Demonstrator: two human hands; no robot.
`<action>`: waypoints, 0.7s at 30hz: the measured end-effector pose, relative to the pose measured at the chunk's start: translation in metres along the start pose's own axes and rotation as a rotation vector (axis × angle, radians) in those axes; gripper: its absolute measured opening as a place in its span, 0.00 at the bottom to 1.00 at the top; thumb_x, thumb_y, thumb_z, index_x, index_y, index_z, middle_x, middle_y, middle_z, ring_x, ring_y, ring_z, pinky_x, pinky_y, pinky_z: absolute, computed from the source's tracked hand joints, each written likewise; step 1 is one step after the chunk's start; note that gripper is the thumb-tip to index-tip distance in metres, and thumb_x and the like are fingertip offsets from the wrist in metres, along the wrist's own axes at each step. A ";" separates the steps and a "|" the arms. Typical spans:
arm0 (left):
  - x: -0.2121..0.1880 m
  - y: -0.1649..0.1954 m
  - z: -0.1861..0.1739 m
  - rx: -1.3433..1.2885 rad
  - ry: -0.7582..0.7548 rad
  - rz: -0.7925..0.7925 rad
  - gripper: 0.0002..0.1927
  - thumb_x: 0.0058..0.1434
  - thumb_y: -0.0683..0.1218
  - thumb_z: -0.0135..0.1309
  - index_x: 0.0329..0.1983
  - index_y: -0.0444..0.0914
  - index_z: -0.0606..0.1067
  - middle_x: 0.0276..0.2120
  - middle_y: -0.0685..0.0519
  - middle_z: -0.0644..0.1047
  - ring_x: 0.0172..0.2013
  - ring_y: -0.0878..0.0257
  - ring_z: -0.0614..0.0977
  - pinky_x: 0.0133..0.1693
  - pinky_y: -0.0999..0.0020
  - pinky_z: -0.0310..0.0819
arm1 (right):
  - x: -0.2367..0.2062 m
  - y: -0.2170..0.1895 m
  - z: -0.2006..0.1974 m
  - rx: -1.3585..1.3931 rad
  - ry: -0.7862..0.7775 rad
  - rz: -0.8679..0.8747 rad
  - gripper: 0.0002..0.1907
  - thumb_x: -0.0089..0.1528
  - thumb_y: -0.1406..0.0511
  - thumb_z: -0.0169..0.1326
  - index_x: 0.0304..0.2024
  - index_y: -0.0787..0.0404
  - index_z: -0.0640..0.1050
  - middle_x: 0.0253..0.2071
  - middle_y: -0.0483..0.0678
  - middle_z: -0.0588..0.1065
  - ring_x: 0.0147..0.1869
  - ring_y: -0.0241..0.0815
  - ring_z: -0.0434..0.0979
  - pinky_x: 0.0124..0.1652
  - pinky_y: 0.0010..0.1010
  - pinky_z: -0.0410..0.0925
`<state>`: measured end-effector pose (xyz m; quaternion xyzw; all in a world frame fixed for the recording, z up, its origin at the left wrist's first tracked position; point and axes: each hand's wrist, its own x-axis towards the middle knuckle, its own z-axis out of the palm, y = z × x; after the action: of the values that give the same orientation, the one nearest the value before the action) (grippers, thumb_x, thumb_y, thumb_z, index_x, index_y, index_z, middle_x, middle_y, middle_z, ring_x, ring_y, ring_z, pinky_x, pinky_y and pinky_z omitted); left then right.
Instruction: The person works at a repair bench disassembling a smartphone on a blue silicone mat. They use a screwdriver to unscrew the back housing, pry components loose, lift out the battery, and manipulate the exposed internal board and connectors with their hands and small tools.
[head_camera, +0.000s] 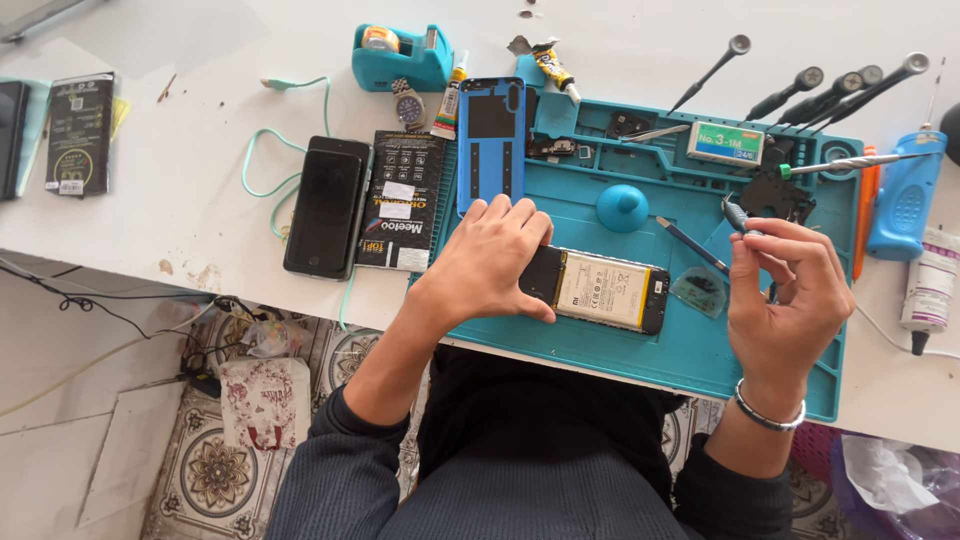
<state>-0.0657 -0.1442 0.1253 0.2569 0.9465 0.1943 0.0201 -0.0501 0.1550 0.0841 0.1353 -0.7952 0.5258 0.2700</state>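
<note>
While our left hand (490, 255) presses flat, fingers spread, on the opened smartphone (600, 290) lying on the teal repair mat (690, 350) atop the white counter (180, 180), our right hand (785, 290) pinches tweezers (735, 215) in a closed grip above the mat, near a blue back cover (491, 140).

A matt teal rubbery mat (640, 350) lies on the smooth white worktop (180, 180). The opened phone (600, 290) shows a glossy foil-wrapped battery. The blue back cover (491, 150) looks like smooth plastic. The screwdrivers (800, 95) have shiny metal shafts.
</note>
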 end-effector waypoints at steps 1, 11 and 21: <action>0.001 0.002 0.000 -0.001 -0.008 -0.007 0.41 0.31 0.65 0.76 0.41 0.39 0.72 0.38 0.51 0.71 0.45 0.53 0.72 0.48 0.57 0.63 | 0.000 0.002 -0.001 -0.003 0.001 0.001 0.05 0.76 0.76 0.62 0.47 0.72 0.77 0.53 0.56 0.77 0.53 0.38 0.82 0.50 0.26 0.80; -0.005 0.015 -0.002 -0.115 0.061 0.061 0.34 0.42 0.55 0.74 0.47 0.38 0.70 0.40 0.51 0.74 0.45 0.54 0.75 0.49 0.58 0.62 | 0.002 0.007 -0.005 -0.011 0.007 0.004 0.05 0.75 0.76 0.62 0.47 0.71 0.77 0.53 0.55 0.77 0.53 0.38 0.82 0.51 0.26 0.80; -0.037 -0.019 -0.010 -0.462 0.316 -0.116 0.11 0.63 0.44 0.62 0.46 0.35 0.78 0.35 0.48 0.82 0.28 0.61 0.81 0.33 0.66 0.75 | 0.003 0.013 -0.003 -0.031 0.003 0.010 0.06 0.75 0.75 0.63 0.46 0.71 0.77 0.53 0.55 0.77 0.53 0.38 0.82 0.50 0.25 0.80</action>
<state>-0.0440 -0.1810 0.1251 0.1575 0.8815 0.4412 -0.0587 -0.0581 0.1630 0.0763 0.1264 -0.8035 0.5150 0.2707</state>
